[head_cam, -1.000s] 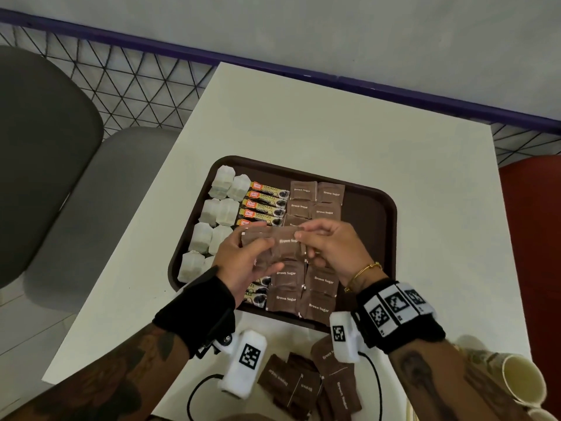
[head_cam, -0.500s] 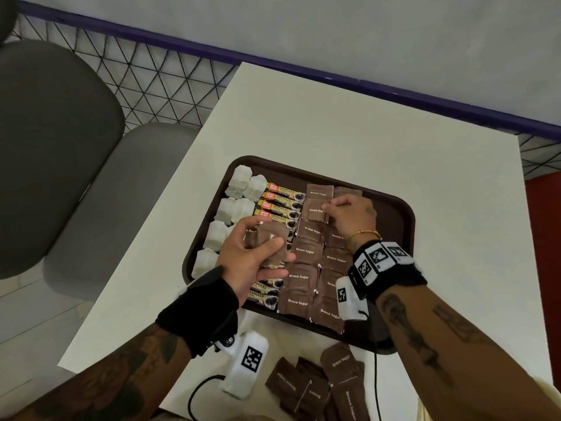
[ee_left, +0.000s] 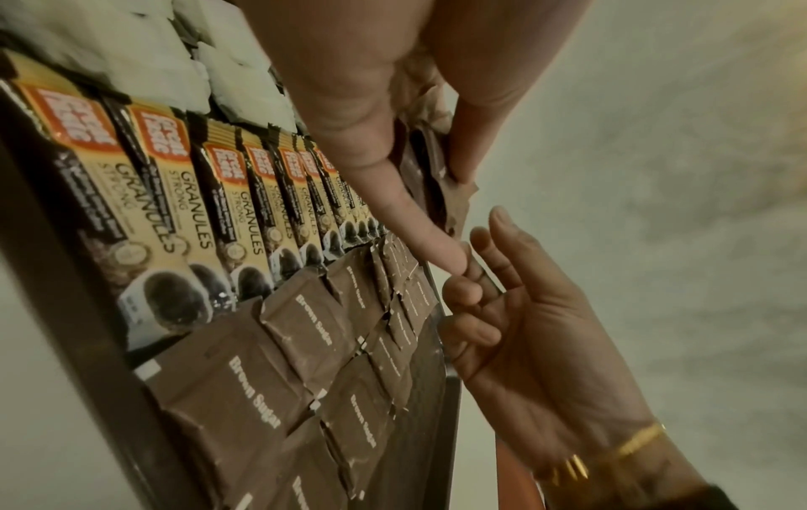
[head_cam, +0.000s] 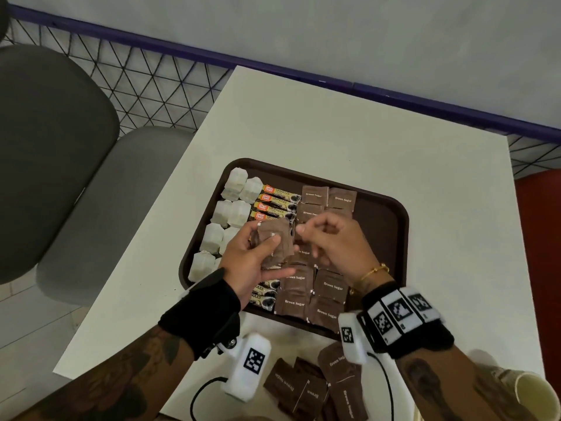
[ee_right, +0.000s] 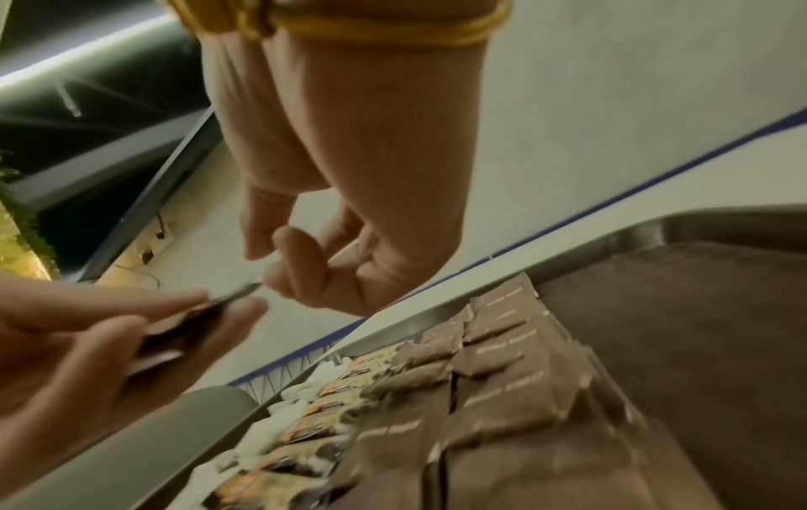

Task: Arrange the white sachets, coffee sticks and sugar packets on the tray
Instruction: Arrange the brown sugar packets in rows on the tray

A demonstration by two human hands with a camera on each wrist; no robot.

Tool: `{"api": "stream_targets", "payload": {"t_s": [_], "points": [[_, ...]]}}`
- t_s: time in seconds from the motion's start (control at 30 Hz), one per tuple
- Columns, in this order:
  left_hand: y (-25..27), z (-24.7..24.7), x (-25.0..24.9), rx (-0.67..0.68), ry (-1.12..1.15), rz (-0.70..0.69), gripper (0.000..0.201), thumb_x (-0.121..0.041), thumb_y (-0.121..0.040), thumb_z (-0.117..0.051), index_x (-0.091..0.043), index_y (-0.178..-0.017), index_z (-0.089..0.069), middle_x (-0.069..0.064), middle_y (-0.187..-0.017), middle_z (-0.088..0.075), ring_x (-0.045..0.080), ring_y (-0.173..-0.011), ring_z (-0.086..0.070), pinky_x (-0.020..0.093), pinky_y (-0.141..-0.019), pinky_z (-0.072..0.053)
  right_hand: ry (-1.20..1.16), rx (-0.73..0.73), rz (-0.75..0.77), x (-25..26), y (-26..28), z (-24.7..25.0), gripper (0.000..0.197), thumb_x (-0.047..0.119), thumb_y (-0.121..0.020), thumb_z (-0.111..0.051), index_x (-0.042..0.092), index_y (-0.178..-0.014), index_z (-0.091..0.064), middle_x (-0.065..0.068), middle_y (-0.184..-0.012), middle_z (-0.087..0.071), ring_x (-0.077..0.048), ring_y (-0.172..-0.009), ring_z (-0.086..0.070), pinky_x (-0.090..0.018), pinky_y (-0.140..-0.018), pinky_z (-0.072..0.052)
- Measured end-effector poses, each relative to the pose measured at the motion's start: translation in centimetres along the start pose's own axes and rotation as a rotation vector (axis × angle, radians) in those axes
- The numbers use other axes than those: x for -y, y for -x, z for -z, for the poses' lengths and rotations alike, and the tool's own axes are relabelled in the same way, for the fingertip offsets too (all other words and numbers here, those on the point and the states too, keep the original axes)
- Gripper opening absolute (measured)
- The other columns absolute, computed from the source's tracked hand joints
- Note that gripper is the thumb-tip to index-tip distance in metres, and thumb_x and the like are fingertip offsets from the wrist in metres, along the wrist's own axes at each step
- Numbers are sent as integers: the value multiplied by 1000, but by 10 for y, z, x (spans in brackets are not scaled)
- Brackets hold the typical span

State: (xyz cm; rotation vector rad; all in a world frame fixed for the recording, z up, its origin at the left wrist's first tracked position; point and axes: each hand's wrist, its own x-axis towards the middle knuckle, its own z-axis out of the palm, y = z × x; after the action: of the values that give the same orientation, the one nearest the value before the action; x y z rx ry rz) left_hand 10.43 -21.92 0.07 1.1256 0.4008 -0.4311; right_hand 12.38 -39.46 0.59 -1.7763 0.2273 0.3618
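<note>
A dark brown tray (head_cam: 400, 226) holds white sachets (head_cam: 233, 205) down its left side, coffee sticks (head_cam: 279, 199) beside them and two columns of brown sugar packets (head_cam: 331, 287). My left hand (head_cam: 261, 247) hovers over the middle of the tray, with a small stack of sugar packets (head_cam: 279, 244) gripped between its thumb and fingers. My right hand (head_cam: 321, 235) is just right of that stack. Its fingers are loosely curled and hold nothing, and the fingertips (ee_right: 279, 276) are close to the stack's edge. The coffee sticks (ee_left: 174, 193) lie in a neat row.
Several loose sugar packets (head_cam: 306, 387) lie on the white table (head_cam: 334, 126) near its front edge, behind my wrists. Paper cups (head_cam: 528, 396) stand at the front right corner. Grey chairs (head_cam: 100, 208) are to the left, and a wire fence and wall lie beyond.
My right hand took a packet from the stack, reached to the far sugar rows, and has come back empty beside the stack. My left hand stays over the tray holding the stack.
</note>
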Motion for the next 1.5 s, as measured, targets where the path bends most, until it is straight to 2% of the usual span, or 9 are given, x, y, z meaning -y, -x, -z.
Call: {"api": "stream_targets", "payload": {"t_s": [0.27, 0.47, 0.57, 0.73, 0.93, 1.03, 1.23, 1.37, 1.5], "points": [[1, -3, 6, 3, 9, 92, 32, -27, -103, -43, -13, -126, -60, 16, -112, -70, 22, -85, -70, 30, -61, -57, -188, -33, -123, -20, 25, -21, 16, 14, -83, -75, 3, -93, -70, 2, -71, -66, -7, -53, -56, -19, -40, -42], [1, -2, 5, -106, -78, -40, 35, -9, -103, -40, -34, -125, -49, 13, -119, -59, 24, -85, -71, 36, -61, -57, -411, -129, -114, -18, 24, -13, 9, 8, -84, -72, 13, -79, -66, -2, -70, -65, -12, -52, -55, -19, -36, -35], [3, -1, 0, -113, -132, -38, 26, -8, -103, -39, -26, -109, -57, 14, -109, -65, 18, -76, -73, 29, -51, -53, -418, -119, -82, -18, 21, -5, 7, 4, -86, -69, 10, -84, -66, -5, -67, -65, -11, -47, -50, -17, -34, -32], [2, -5, -4, -23, -204, 89, 23, -32, -94, -59, -13, -97, -71, 10, -85, -73, 14, -69, -69, 26, -48, -49, -355, -109, -62, -20, 16, -4, 7, 4, -84, -72, 9, -88, -71, 0, -58, -61, -9, -44, -47, -16, -35, -32], [-7, -5, 3, -79, -273, -1, 15, -20, -88, -69, -6, -93, -70, 10, -82, -72, 13, -63, -69, 23, -44, -48, -407, -89, -116, -22, 12, -6, 12, 7, -80, -76, 4, -91, -71, -1, -60, -63, -9, -48, -48, -17, -35, -32], [-10, -5, 0, -64, -214, 8, 16, -15, -94, -61, -10, -105, -71, 12, -99, -74, 19, -76, -73, 27, -52, -55, -357, -106, -132, -17, -2, 5, 16, 9, -81, -76, 2, -94, -71, -1, -64, -65, -9, -48, -48, -18, -35, -34], [-13, 3, -7, 15, -46, 2, 47, 7, -98, -44, -19, -136, -51, 14, -120, -66, 32, -97, -72, 44, -73, -61, -45, -355, -131, -6, -70, 43, 12, 23, -78, -80, 21, -81, -69, 2, -70, -66, -7, -52, -53, -21, -48, -46], [-15, 8, -11, -23, -29, -42, 53, 9, -94, -52, -24, -135, -49, 12, -110, -71, 32, -95, -73, 45, -68, -61, 91, -398, -121, -9, -109, 48, 17, 25, -74, -83, 24, -73, -66, 3, -81, -67, -14, -76, -60, -34, -83, -56], [-17, 10, -14, -60, -33, -51, 39, 1, -95, -55, -20, -127, -58, 15, -122, -65, 32, -94, -73, 41, -66, -60, 240, -398, -125, -13, -124, 40, 16, 23, -78, -80, 12, -83, -70, 0, -95, -66, -15, -91, -60, -25, -83, -47]]}}
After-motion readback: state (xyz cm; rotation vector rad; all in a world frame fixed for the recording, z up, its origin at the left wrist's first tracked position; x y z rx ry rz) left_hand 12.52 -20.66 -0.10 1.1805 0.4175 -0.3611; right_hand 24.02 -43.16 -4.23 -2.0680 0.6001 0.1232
